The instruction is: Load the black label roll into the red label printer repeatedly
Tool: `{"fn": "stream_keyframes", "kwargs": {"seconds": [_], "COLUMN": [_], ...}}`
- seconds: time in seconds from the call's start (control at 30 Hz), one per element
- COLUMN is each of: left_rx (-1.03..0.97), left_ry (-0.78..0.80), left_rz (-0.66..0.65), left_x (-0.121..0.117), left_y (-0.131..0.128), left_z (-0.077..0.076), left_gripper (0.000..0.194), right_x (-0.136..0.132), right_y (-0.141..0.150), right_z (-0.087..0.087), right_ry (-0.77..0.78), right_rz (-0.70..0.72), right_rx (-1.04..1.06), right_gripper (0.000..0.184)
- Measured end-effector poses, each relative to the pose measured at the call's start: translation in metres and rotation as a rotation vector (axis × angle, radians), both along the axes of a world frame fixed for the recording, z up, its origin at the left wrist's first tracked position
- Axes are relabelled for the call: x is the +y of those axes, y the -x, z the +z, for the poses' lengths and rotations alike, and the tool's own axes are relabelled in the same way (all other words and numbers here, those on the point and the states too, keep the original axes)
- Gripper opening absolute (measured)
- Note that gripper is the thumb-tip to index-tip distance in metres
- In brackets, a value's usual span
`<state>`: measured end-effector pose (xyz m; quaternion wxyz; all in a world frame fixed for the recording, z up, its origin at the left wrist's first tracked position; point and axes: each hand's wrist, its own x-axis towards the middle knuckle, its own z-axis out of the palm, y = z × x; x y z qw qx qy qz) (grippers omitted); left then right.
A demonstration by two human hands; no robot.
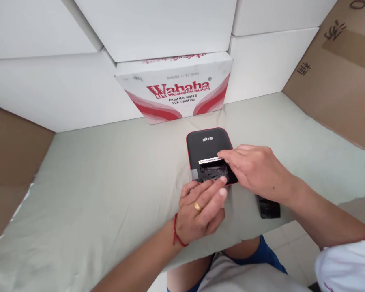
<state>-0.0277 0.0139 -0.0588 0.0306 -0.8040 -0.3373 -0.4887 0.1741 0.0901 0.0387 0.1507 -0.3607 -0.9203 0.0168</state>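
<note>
A flat black device (207,144) with rounded corners and a thin red edge lies on the cloth-covered table. White lettering marks its far part. Across its middle runs a white warning label (208,161), and below that is an uncovered dark compartment (213,171). My right hand (252,168) grips the device's right side, fingertips at the label's right end. From the near side my left hand (202,207) reaches over the front edge, fingers stretched out, two fingertips at the compartment. Those fingers hide part of the near edge. Inside details are blurred.
Below my right forearm lies a black piece (269,207) near the table's front edge. Behind the device stands a white and red Wahaha water carton (185,87), against stacked white boxes (158,28). Brown cardboard boxes flank the table at left (15,162) and right (337,81).
</note>
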Motion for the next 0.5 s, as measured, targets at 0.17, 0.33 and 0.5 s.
{"fn": "stream_keyframes", "kwargs": {"seconds": [0.17, 0.33, 0.5], "left_rx": [-0.524, -0.711, -0.748], "left_ry": [0.208, 0.725, 0.881], "left_rz": [0.093, -0.055, -0.208], "left_x": [0.017, 0.048, 0.062], "left_y": [0.022, 0.043, 0.043], "left_z": [-0.004, -0.024, -0.037], "left_gripper": [0.069, 0.077, 0.093], "right_x": [-0.023, -0.038, -0.038], "right_y": [-0.013, -0.020, -0.021], "right_z": [-0.031, -0.044, -0.044], "right_ry": [-0.030, -0.005, -0.013], "right_rz": [0.251, 0.252, 0.249], "right_rx": [0.375, 0.458, 0.453], "right_gripper": [0.040, 0.045, 0.048]}}
